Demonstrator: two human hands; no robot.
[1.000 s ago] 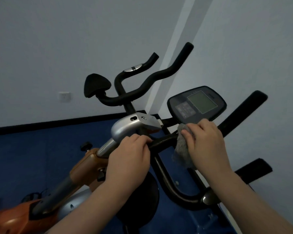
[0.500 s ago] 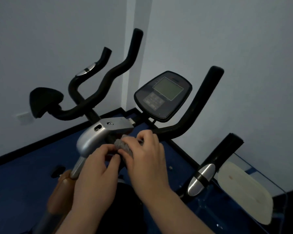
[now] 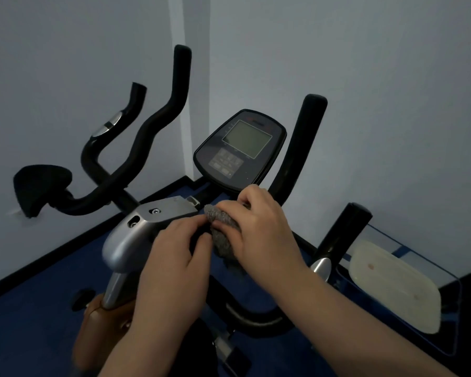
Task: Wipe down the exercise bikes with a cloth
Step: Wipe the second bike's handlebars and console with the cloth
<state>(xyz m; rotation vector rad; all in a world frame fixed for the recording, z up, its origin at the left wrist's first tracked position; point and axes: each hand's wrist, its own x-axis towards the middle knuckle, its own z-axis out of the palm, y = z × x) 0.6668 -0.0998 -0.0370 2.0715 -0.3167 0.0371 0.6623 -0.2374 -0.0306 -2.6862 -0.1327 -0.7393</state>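
Observation:
An exercise bike fills the view, with black curved handlebars [image 3: 147,126], a silver stem cover [image 3: 136,229] and a dark console [image 3: 239,151] with a grey screen. A grey cloth [image 3: 223,227] is bunched on the handlebar crossbar just below the console. My right hand [image 3: 259,227] is closed over the cloth from the right. My left hand [image 3: 177,257] grips the bar beside it, its fingertips touching the cloth's left edge. The crossbar under both hands is hidden.
White walls meet in a corner behind the bike. The floor [image 3: 38,308] is blue with a black skirting. A black post [image 3: 343,232] with a silver band stands at the right, beside a clear panel holding a white pad [image 3: 394,287]. An orange-brown frame part [image 3: 98,322] lies below.
The view has swung right, so the bike now faces me more squarely. My right hand slid the cloth leftward along the bar until it met my left hand.

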